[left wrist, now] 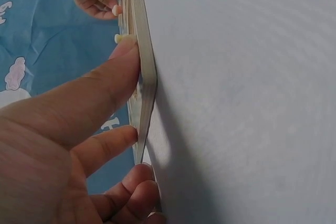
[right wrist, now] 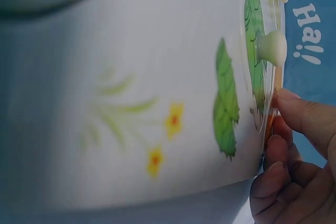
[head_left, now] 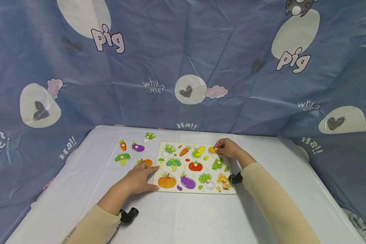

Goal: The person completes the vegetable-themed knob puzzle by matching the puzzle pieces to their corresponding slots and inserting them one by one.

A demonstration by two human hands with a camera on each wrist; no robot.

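A wooden vegetable puzzle board [head_left: 180, 190] lies on the white-covered table. My left hand [head_left: 137, 179] rests at its left edge, thumb at the near corner and index fingertip further up; in the left wrist view the thumb [left wrist: 113, 80] presses against the board's edge. My right hand [head_left: 230, 148] pinches an orange puzzle piece [head_left: 211, 150] at the board's far right corner; the fingers partly hide it. Knobbed pieces sit on the board: corn [head_left: 198, 152], tomato [head_left: 196, 166], a leafy green piece [head_left: 218, 164], cabbage [head_left: 206, 181] and mushrooms [head_left: 224, 182].
Loose pieces lie left of the board: a carrot [head_left: 123, 145], an eggplant [head_left: 138, 147], a white-and-green vegetable [head_left: 148, 137], broccoli [head_left: 122, 158] and a pumpkin [head_left: 147, 162] partly behind my left hand. A blue printed cloth [head_left: 158, 112] hangs behind the table.
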